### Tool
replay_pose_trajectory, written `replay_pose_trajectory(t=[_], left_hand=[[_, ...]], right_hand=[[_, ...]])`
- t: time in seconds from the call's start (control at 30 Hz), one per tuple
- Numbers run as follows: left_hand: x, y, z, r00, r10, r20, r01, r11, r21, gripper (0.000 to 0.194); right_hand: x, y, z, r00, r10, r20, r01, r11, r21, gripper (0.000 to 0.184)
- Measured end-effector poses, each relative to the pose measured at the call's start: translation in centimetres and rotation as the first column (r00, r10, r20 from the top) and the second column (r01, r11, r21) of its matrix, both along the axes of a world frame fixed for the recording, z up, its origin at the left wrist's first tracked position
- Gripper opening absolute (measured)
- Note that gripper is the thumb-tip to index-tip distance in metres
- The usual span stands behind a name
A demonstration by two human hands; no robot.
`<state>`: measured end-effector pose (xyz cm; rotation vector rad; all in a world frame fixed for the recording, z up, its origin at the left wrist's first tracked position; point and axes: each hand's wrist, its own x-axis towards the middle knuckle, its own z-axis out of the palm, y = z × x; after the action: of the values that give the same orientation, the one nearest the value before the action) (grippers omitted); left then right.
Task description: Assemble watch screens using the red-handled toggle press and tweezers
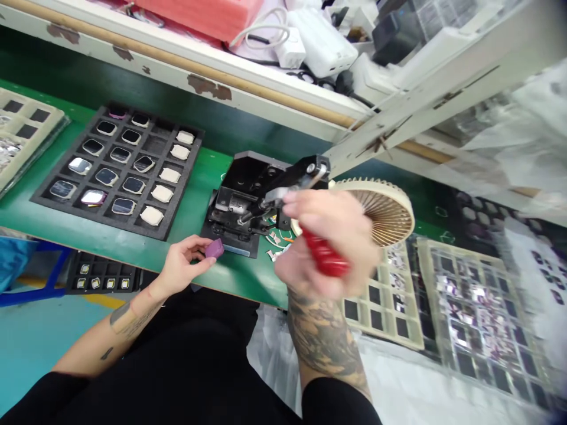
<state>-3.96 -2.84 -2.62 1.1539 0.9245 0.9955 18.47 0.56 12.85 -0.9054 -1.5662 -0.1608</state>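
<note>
A small purple watch case (214, 248) is pinched between the thumb and fingers of my left hand (183, 262), just in front of a black hand press (248, 200). My right hand (330, 239), smeared by motion, is wrapped round a red handle (325, 254). The handle appears to belong to the press lever, though the hand covers where they join. A foam tray (166, 127) to the left holds dark-faced watch cases in several rows and a column of pale ones.
A cream round fan (376, 209) stands right of the press. Small loose parts (275, 239) lie beside the press base. Compartment trays (414, 330) stand at the right, another tray (33, 127) at far left. A shelf (177, 74) with chargers and cables runs overhead.
</note>
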Motion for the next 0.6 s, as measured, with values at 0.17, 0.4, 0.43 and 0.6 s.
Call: replay_pose_trajectory(t=[0.17, 0.4, 0.43, 0.6], left_hand=[[-0.2, -0.6, 0.1, 1.000, 0.021, 0.017, -0.022, 0.997, 0.068, 0.038], [-1.5, -0.5, 0.5, 0.998, 0.058, -0.002, -0.057, 0.985, 0.161, 0.035], [-1.5, -0.4, 0.7, 0.998, 0.063, -0.031, -0.056, 0.980, 0.193, 0.035], [-1.4, 0.3, 2.5, 0.950, 0.124, -0.286, -0.001, 0.918, 0.396, 0.033]], right_hand=[[-1.5, -1.3, 0.2, 0.973, -0.126, -0.191, 0.152, 0.981, 0.125, 0.049], [-1.5, -7.7, -12.5, 0.993, -0.100, 0.068, 0.121, 0.868, -0.482, 0.037], [-1.6, -7.7, -13.8, 0.986, -0.059, 0.158, 0.138, 0.822, -0.552, 0.041], [-1.7, -4.3, -16.3, 0.919, 0.029, 0.394, 0.273, 0.674, -0.686, 0.051]])
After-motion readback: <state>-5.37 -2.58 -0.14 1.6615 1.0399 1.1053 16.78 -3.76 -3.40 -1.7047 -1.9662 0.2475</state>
